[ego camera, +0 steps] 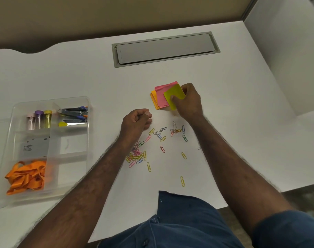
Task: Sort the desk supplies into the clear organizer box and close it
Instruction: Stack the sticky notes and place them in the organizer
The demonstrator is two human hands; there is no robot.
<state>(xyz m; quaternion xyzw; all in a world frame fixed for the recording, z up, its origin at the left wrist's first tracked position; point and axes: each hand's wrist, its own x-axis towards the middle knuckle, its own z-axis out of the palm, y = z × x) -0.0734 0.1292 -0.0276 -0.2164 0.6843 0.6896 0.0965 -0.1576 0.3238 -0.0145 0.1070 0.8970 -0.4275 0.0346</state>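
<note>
The sticky-note step looks in hand: the right hand (pixel 188 101) pinches the yellow pad atop the sticky notes (pixel 161 97) on the table (pixel 224 86), the left hand (pixel 136 122) is curled empty above the paper clips (pixel 140 153), so next comes carrying the stack left to the clear organizer box (pixel 7 140).

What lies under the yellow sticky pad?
A pink pad over an orange pad. The yellow pad and right hand cover their right parts.
</note>
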